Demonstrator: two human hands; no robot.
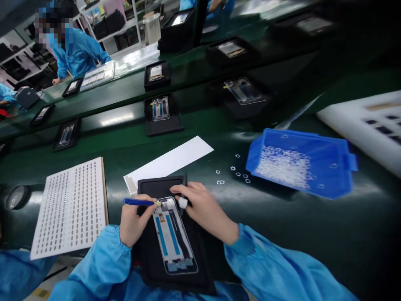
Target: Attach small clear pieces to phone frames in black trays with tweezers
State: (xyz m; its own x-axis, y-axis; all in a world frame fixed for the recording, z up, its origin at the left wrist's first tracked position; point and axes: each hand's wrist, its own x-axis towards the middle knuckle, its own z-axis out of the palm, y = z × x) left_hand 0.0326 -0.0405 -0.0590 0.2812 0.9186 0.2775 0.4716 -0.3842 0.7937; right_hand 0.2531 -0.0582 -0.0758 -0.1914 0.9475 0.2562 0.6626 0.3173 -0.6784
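Note:
A phone frame point(174, 238) with two blue strips lies in a black tray point(156, 259) at the table's near edge. My left hand point(135, 221) is closed on a blue pen-like tool point(138, 202), its tip at the frame's top left corner. My right hand point(203, 209) rests on the frame's top right corner, its fingers pinched on a small white piece point(182, 203). Both sleeves are blue.
A white perforated sheet point(70, 207) lies to the left and a white paper strip point(171, 161) behind the tray. A blue bin point(316, 167) of small clear parts sits to the right, several parts point(233, 173) loose beside it. Trays with phones ride the green conveyor point(125, 121). Another person in blue point(75, 52) works at the far left.

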